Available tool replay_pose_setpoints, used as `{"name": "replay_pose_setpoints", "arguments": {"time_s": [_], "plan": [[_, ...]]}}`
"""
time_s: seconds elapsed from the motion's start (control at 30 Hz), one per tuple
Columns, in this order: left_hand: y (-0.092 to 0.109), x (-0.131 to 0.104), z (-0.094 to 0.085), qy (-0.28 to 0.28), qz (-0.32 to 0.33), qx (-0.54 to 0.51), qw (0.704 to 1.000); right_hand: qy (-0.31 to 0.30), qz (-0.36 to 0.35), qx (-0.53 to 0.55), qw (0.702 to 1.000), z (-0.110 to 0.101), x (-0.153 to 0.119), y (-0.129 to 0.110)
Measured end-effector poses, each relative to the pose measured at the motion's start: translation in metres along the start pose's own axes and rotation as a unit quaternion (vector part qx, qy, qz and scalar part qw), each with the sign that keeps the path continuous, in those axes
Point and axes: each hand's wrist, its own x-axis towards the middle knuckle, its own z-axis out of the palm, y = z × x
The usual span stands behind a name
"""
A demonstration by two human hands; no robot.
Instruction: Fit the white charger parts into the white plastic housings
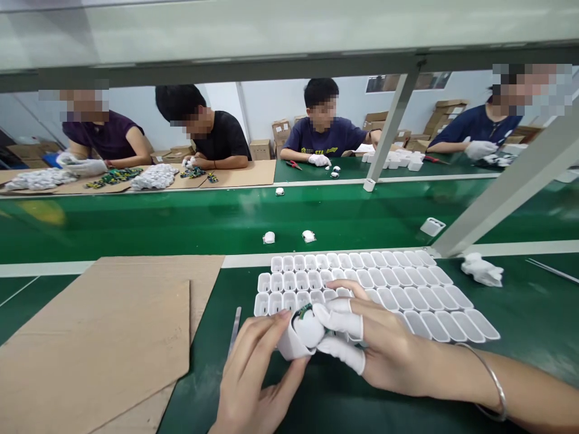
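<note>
My left hand (260, 367) grips a white plastic housing (291, 345) between its fingers and thumb, tilted with its opening toward the right. My right hand (362, 334), with white finger cots on some fingers, pinches a round white part (309, 329) with a green circuit board (302, 311) at its edge. That part sits partly inside the housing's mouth. Just behind my hands, rows of open white housings (389, 277) stand on the green table, some partly hidden by my right hand.
Cardboard sheets (113, 325) lie at left, a thin metal strip (235, 330) beside them. White parts (269, 237) rest on the green belt (181, 220). A crumpled white item (482, 269) lies near a slanted post (511, 187). Several people work across the belt.
</note>
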Motion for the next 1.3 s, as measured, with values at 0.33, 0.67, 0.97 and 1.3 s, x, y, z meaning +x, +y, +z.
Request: {"name": "replay_pose_setpoints", "arguments": {"time_s": [0.33,0.67,0.97,1.3], "plan": [[0.016,-0.011,0.023,0.075,0.013,0.011,0.997,0.123,0.016,0.055,0.991,0.020,0.000,0.002],[0.018,-0.012,0.024,0.075,0.003,0.022,0.997,0.136,0.041,0.088,0.986,0.026,-0.005,0.003],[-0.070,0.013,-0.001,0.092,-0.255,-0.183,0.945,-0.091,0.278,-0.047,0.955,-0.042,0.028,0.076],[-0.153,0.014,-0.004,-0.004,-0.403,-0.197,0.894,-0.295,0.412,-0.171,0.845,-0.070,0.005,0.225]]}}
